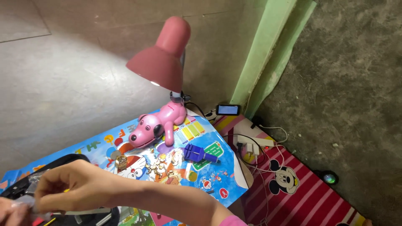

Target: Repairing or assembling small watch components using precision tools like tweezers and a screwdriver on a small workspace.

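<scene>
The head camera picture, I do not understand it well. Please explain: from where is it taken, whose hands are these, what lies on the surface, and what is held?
The camera sits on a person's head and looks down, so both hands are their own. The right hand reaches across to the left hand at the bottom edge; together they pinch something small, too blurred to name. On the blue cartoon mat stand a pink dog-shaped lamp, lit, a blue tool and small golden parts. A black case lies behind the hands. A power strip rests on the striped mat.
</scene>
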